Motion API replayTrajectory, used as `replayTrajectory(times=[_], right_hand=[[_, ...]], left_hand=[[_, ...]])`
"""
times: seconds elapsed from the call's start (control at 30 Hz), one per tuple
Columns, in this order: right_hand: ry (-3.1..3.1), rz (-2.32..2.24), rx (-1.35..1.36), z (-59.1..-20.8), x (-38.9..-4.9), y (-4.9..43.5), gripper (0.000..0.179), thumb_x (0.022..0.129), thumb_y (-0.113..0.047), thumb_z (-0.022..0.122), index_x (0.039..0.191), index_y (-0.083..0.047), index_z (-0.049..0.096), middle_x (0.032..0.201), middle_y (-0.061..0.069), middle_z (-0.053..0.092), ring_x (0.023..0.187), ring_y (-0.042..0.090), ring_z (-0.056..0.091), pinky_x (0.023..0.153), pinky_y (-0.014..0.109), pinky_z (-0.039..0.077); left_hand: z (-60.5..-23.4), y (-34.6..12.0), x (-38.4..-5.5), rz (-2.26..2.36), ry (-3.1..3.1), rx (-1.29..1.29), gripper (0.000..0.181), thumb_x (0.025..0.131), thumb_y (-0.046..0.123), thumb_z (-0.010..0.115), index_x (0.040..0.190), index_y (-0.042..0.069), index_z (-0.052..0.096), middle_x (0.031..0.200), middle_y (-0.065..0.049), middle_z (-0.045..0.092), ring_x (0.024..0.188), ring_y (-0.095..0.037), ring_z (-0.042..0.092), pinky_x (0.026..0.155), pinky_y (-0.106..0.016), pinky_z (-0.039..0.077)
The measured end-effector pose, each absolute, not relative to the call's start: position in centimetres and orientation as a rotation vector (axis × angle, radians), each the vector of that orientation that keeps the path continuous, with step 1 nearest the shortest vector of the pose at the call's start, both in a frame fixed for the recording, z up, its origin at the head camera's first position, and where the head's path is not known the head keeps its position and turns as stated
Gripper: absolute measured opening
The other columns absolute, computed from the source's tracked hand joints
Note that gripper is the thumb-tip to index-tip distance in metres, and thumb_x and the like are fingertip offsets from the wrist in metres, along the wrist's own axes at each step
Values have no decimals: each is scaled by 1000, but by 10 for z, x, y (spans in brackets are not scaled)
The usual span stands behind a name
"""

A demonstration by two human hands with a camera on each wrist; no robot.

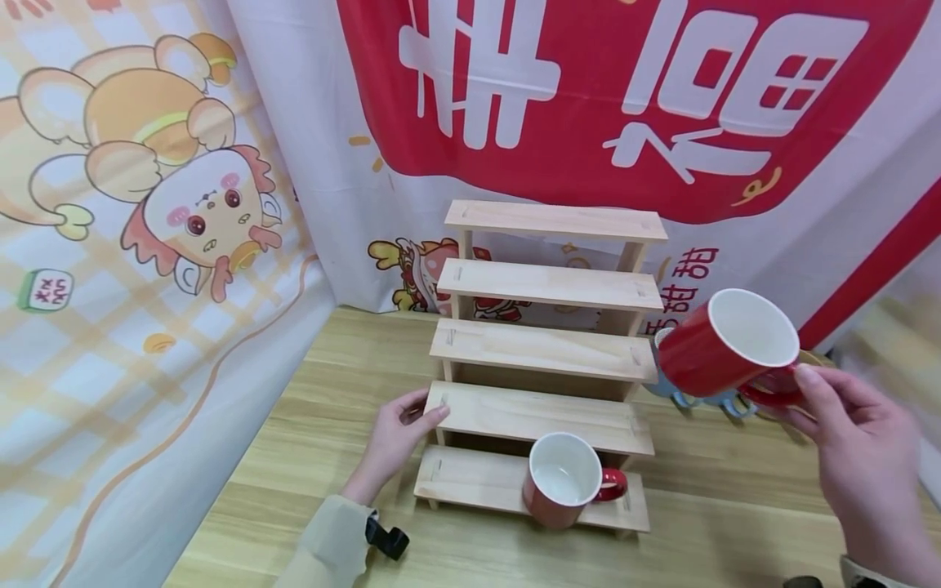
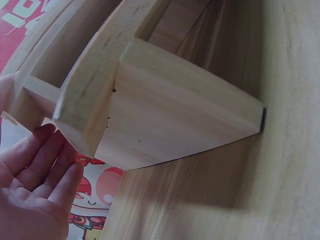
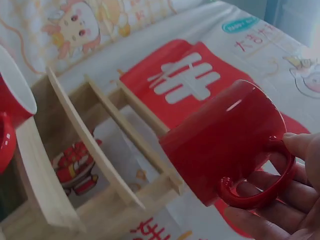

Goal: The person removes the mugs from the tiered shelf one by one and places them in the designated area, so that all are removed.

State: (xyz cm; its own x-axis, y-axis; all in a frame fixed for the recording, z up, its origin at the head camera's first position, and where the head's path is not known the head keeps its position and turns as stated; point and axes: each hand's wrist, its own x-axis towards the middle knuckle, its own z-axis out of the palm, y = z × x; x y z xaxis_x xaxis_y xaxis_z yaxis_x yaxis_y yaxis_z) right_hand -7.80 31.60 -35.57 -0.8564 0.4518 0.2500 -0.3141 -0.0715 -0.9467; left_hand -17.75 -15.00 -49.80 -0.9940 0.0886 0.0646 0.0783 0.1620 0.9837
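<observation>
A red mug (image 1: 703, 351) with a white inside hangs tilted in the air to the right of the wooden tiered rack (image 1: 544, 412). My right hand (image 1: 860, 441) grips it by its handle; the right wrist view shows fingers through the handle loop and the thumb on top of it. A second red mug (image 1: 556, 488) stands upright on the lowest step, its handle pointing right. At the left end of the second step from the bottom, my left hand (image 1: 400, 437) holds the board's edge, thumb on top and fingers (image 2: 37, 165) at its underside.
Behind the raised mug, partly hidden, are light blue mugs (image 1: 684, 396) on the wood-grain table (image 1: 294, 490). A printed cloth (image 1: 316, 122) with red and cartoon figures hangs behind the rack and along the left.
</observation>
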Motion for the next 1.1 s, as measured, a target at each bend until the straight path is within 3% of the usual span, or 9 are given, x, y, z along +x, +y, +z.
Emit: replayTrajectory(times=[0.23,0.6,1.1], right_hand=[[-1685,1963,-344,-373,-77,337,16,95,-14,72,107,-4,76,97,-1,73,79,7,73,64,21,58],[-1548,2117,-401,-430,-84,344,8,93,-5,74,99,0,76,91,5,77,83,13,75,67,30,60],[-1826,1991,-563,-491,-87,342,9,95,-17,75,96,-8,78,85,-5,76,81,5,73,66,25,60]], left_hand=[[-497,-150,-177,2028,2382,180,56,88,28,82,133,-1,63,124,-18,66,115,-33,63,96,-32,54],[-499,-151,-178,2000,2416,185,58,88,32,82,133,1,63,123,-15,67,113,-30,64,94,-30,55],[-497,-151,-178,2015,2400,198,56,89,29,82,132,-1,63,122,-17,66,112,-32,64,94,-32,55]])
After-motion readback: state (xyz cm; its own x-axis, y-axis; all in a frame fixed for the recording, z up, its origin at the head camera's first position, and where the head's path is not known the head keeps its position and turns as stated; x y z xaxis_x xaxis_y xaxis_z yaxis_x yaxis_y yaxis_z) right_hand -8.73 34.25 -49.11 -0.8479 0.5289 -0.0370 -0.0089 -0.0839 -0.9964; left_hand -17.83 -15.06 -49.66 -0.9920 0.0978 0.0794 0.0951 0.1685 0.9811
